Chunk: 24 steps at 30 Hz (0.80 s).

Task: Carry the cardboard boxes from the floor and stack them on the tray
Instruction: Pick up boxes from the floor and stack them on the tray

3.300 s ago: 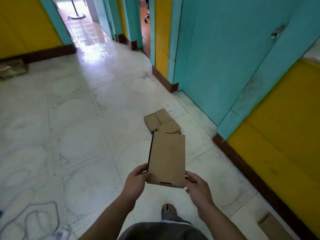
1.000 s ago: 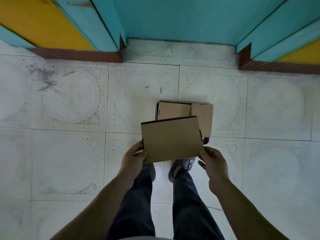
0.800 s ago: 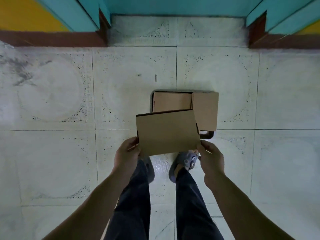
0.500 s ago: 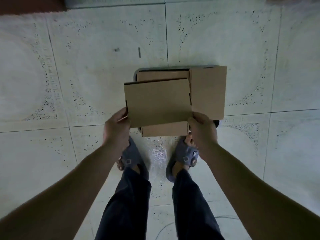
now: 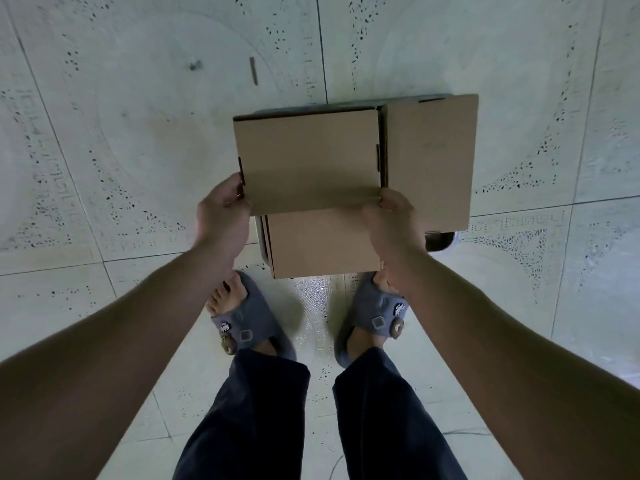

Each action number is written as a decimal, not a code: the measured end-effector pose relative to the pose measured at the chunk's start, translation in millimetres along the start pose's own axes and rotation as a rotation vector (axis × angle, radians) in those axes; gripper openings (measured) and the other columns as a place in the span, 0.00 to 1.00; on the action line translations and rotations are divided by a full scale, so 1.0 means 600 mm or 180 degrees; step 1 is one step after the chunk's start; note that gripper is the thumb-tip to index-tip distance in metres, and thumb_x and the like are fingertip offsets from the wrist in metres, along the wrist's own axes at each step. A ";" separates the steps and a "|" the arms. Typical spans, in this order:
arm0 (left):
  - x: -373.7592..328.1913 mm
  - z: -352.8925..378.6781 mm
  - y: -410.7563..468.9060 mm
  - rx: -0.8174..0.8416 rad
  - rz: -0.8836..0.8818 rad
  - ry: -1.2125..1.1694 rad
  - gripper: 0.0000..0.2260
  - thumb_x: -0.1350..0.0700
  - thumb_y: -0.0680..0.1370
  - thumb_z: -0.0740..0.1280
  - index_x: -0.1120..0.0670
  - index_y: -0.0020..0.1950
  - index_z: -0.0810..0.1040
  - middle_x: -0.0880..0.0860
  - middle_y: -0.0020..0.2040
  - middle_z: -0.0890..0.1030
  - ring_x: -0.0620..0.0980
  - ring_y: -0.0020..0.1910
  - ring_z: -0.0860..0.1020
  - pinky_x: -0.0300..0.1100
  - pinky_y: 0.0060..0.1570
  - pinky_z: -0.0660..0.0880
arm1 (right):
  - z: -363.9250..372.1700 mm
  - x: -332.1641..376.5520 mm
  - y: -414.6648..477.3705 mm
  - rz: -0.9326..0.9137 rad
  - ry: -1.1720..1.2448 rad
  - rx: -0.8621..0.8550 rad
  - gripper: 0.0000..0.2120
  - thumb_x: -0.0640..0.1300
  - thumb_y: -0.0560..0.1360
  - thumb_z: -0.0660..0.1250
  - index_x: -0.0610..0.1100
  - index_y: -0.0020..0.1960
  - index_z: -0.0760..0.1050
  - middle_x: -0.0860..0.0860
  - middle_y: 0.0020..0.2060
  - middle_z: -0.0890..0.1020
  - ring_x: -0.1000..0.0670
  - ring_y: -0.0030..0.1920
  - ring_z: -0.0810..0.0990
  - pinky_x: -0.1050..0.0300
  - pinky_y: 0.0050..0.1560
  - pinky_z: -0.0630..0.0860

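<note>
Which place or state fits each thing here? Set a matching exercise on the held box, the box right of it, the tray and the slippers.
Things:
1 held box
2 right box
3 tray
4 slippers

Place or state:
A grey-blue, on the feet
B only a rim corner shows
C gripped by left hand and right hand
D lies flat beside the held one

Pairs: 1-C, 2-D, 3-B, 4-A.

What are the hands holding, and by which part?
A flat cardboard box. The left hand grips its near-left corner and the right hand grips its near-right corner.
</note>
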<state>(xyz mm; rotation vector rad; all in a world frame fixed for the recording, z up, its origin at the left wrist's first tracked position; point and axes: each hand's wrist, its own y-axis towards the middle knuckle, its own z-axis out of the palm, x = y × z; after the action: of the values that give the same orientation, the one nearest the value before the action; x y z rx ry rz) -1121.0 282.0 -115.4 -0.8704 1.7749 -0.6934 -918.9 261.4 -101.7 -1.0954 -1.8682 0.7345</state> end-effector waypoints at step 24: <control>-0.045 0.002 -0.147 0.0243 -0.0414 -0.0112 0.16 0.63 0.79 0.61 0.46 0.35 0.69 0.45 0.38 0.72 0.44 0.38 0.70 0.45 0.51 0.68 | -0.066 -0.009 -0.088 0.0019 0.0039 0.0476 0.08 0.40 0.75 0.57 0.48 0.41 0.71 0.54 0.28 0.70 0.53 0.28 0.67 0.61 0.28 0.63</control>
<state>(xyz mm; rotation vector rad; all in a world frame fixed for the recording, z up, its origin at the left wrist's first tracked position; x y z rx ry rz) -1091.8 252.9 -32.8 -0.9465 1.6607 -0.8196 -904.5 235.9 -42.7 -1.0083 -1.7698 0.8547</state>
